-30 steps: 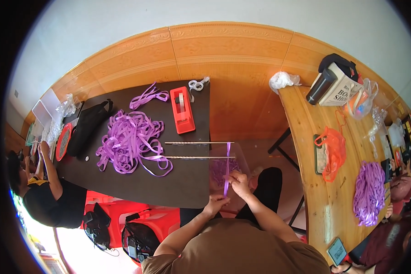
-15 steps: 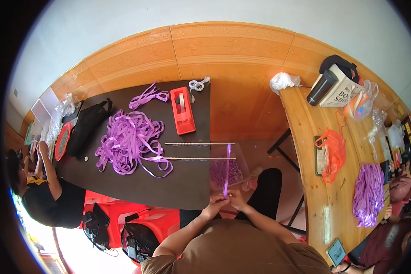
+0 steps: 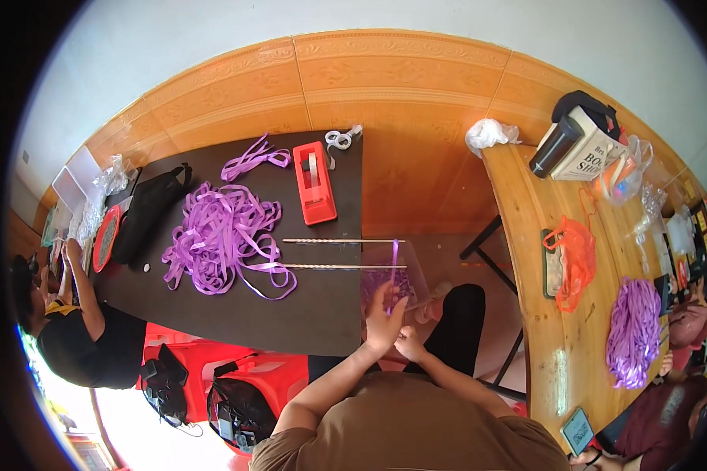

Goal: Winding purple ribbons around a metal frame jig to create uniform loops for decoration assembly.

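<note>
Two thin twisted metal rods (image 3: pixel 334 268) lie side by side and jut past the right edge of the dark table. A narrow purple ribbon (image 3: pixel 395 257) runs across their free ends and down toward me. My left hand (image 3: pixel 383 323) is raised beside the ribbon's lower part, fingers apart, partly covering it. Just below and to its right, my right hand (image 3: pixel 408 344) is closed; whatever its fingers hold is hidden. A large loose heap of purple ribbon (image 3: pixel 220 243) lies on the table left of the rods, one loop near their left ends.
Behind the rods stand a red tape dispenser (image 3: pixel 314 184) and scissors (image 3: pixel 338 140). A clear bin (image 3: pixel 418 275) with purple pieces sits below the rod ends. On the wooden table (image 3: pixel 518 235) at right lie an orange bag (image 3: pixel 576 263) and a purple ribbon bundle (image 3: pixel 635 334). Other people sit at both sides.
Both hands were together at the ribbon's lower end. My left hand has lifted away and up along the ribbon with its fingers spreading; my right hand stays low, now closed.
</note>
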